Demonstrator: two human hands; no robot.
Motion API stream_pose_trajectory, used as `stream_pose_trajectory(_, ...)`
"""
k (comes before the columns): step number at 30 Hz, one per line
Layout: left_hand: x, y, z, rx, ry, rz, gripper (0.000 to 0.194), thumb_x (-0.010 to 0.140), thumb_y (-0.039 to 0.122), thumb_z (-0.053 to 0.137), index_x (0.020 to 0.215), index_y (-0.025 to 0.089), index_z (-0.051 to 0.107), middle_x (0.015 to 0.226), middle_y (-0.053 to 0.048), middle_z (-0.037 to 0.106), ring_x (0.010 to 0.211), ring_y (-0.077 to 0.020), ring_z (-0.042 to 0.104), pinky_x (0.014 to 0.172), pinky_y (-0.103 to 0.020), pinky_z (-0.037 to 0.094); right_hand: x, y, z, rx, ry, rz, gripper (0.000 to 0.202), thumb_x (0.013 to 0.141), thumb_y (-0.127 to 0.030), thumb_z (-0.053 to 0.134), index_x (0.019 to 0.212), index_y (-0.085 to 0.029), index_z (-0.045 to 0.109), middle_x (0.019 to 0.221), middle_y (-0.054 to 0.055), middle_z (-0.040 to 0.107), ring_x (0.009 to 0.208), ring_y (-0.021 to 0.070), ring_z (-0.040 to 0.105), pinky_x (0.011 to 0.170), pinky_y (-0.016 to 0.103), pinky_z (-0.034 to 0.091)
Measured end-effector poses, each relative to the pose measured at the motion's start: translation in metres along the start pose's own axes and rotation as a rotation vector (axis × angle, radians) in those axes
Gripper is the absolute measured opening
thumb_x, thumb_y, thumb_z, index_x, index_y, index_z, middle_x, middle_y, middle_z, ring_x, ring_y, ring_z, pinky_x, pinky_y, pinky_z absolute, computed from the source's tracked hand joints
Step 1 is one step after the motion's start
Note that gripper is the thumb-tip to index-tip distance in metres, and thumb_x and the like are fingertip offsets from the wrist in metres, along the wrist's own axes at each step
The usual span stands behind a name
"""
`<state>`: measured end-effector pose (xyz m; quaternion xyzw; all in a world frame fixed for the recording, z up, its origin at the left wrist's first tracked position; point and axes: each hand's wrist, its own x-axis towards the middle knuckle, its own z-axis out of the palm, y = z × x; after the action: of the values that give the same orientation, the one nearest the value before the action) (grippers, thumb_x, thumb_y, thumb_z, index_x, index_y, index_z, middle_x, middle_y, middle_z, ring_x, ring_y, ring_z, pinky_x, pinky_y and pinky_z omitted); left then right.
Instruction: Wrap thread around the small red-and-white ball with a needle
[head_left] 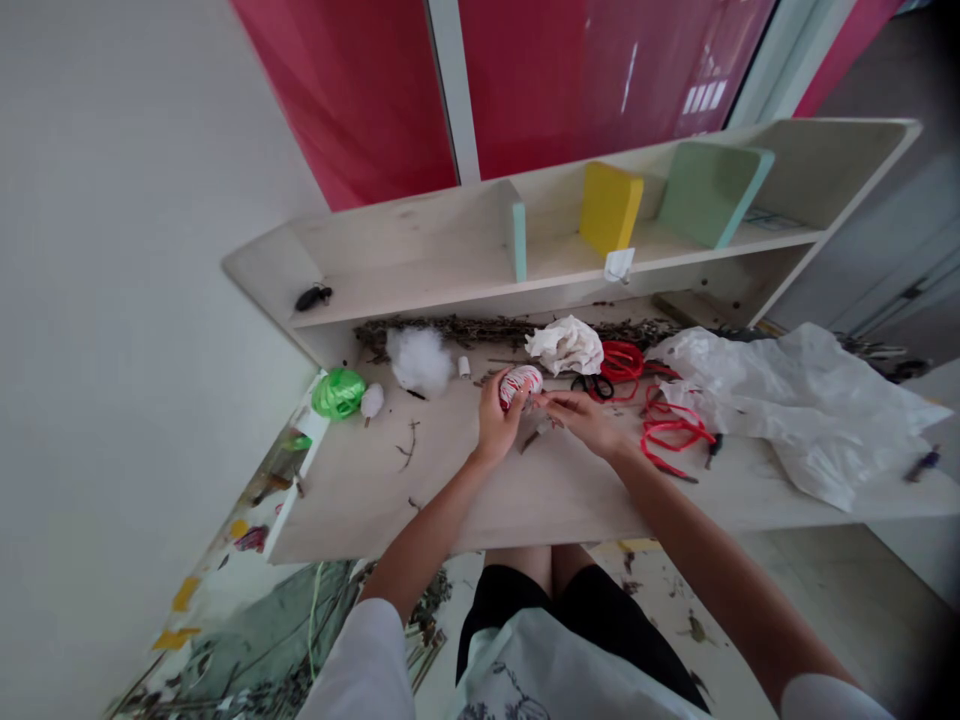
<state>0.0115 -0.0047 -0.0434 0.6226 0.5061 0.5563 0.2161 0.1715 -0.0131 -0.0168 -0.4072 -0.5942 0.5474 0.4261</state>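
A small white bundle with red strands [520,384] is held above the desk in the middle of the view. My left hand [498,418] is wrapped round its left side, thumb in front. Just to the right, my right hand [579,414] is closed in a pinch at the bundle's lower right edge; what lies between its fingertips is too small to make out. Behind the hands sits crumpled white paper [565,346], with black-handled scissors [592,386] and red cord [622,364] beside it.
White fluff [420,360], a green ball of twine [339,394] and a small white roll [464,367] lie on the left of the desk [360,500]. A translucent plastic bag [810,400] and more red cord [672,428] are at right. Dry twigs line the back, under a shelf [420,285].
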Motion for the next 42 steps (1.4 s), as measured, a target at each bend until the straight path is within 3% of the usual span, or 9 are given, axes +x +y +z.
stream_pose_trajectory(6, 0.000, 0.000, -0.001, 0.041, -0.008, 0.018, 0.046, 0.084, 0.049, 0.054, 0.119, 0.019, 0.054, 0.120, -0.013, 0.059, 0.114, -0.0228, 0.053, 0.101, -0.037, 0.038, 0.001, 0.002, 0.004, -0.055, -0.028, -0.053, 0.046, 0.069, -0.063, 0.062, 0.073, -0.017, 0.066, 0.056, -0.002, 0.045, 0.053, 0.0095, 0.033, 0.051, 0.025, 0.026)
stream_pose_trajectory(12, -0.001, 0.001, 0.001, -0.028, -0.003, -0.050, 0.046, 0.083, 0.051, 0.054, 0.116, 0.018, 0.055, 0.120, -0.013, 0.059, 0.113, -0.0226, 0.055, 0.100, -0.038, 0.039, 0.003, 0.008, 0.007, -0.069, -0.043, -0.046, 0.048, 0.070, -0.064, 0.060, 0.075, -0.017, 0.068, 0.058, -0.002, 0.047, 0.051, 0.0089, 0.035, 0.050, 0.025, 0.028)
stream_pose_trajectory(20, 0.005, 0.003, 0.004, -0.262, -0.065, -0.221, 0.038, 0.082, 0.051, 0.057, 0.101, 0.018, 0.060, 0.105, -0.009, 0.065, 0.099, -0.0192, 0.060, 0.093, -0.035, 0.045, 0.002, 0.005, 0.010, -0.106, -0.040, -0.082, 0.051, 0.072, -0.068, 0.056, 0.072, -0.017, 0.063, 0.054, -0.003, 0.042, 0.050, 0.0085, 0.033, 0.048, 0.024, 0.025)
stream_pose_trajectory(28, 0.006, 0.008, 0.002, -0.357, -0.094, -0.445, 0.048, 0.059, 0.044, 0.077, 0.097, 0.019, 0.061, 0.096, -0.006, 0.066, 0.088, -0.0195, 0.062, 0.078, -0.035, 0.052, 0.000, 0.007, 0.013, -0.153, -0.069, -0.138, 0.048, 0.073, -0.065, 0.057, 0.070, -0.018, 0.063, 0.053, -0.002, 0.043, 0.051, 0.0099, 0.035, 0.050, 0.026, 0.027)
stream_pose_trajectory(34, 0.016, 0.012, 0.000, -0.615, 0.039, -0.645, 0.039, 0.073, 0.047, 0.060, 0.098, 0.018, 0.062, 0.099, -0.006, 0.069, 0.091, -0.0206, 0.065, 0.078, -0.034, 0.053, -0.002, 0.003, 0.013, -0.114, -0.076, -0.030, 0.048, 0.073, -0.065, 0.057, 0.073, -0.017, 0.064, 0.051, -0.004, 0.042, 0.047, 0.0086, 0.033, 0.047, 0.025, 0.025)
stream_pose_trajectory(38, 0.024, 0.008, -0.009, -0.753, 0.014, -0.793, 0.045, 0.078, 0.055, 0.052, 0.111, 0.024, 0.059, 0.116, -0.005, 0.065, 0.101, -0.0226, 0.064, 0.075, -0.035, 0.055, -0.004, -0.007, 0.008, -0.045, -0.005, 0.026, 0.048, 0.069, -0.067, 0.060, 0.071, -0.018, 0.061, 0.050, -0.004, 0.043, 0.047, 0.0090, 0.034, 0.047, 0.025, 0.026)
stream_pose_trajectory(42, 0.028, 0.003, -0.016, -0.842, -0.072, -0.788, 0.057, 0.077, 0.069, 0.046, 0.110, 0.023, 0.060, 0.116, -0.008, 0.065, 0.106, -0.0264, 0.062, 0.083, -0.043, 0.055, -0.004, -0.010, 0.005, -0.036, 0.039, -0.021, 0.047, 0.067, -0.065, 0.063, 0.059, -0.019, 0.054, 0.054, -0.002, 0.044, 0.052, 0.0100, 0.038, 0.051, 0.026, 0.030)
